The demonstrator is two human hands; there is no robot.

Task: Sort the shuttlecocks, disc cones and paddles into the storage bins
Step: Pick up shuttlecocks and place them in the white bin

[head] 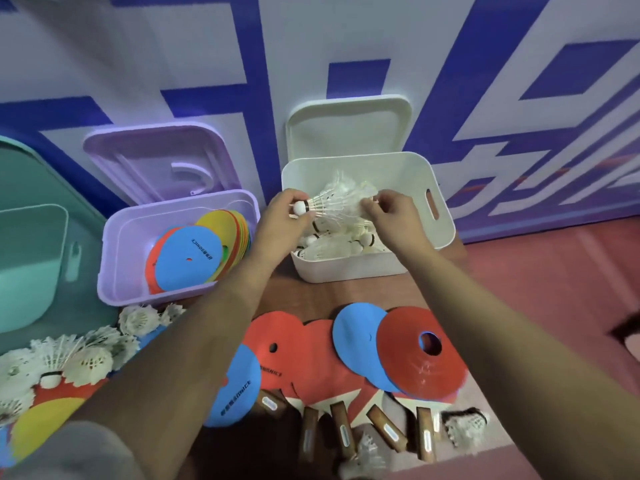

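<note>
You are holding one shuttlecock [332,202] over the white bin [443,216] at 12 o'clock. Your left hand [280,220] is pinching its cork end and your right hand [391,213] is pinching the feather rim, both hands narrowed around it. The shuttlecock is lying sideways, cork pointing to 9 o'clock, above the heap of shuttlecocks [339,244] sitting in that bin.

At 10 o'clock the purple bin [114,271] is holding stacked disc cones [188,258], a blue one on top. At 9 o'clock the teal bin [31,265] is standing beside it. Loose shuttlecocks [86,355] are lying at 8 o'clock. Red and blue cones [415,358] are overlapping from 6 to 4 o'clock, and paddle handles [341,431] are sticking out from under them at 6 o'clock.
</note>
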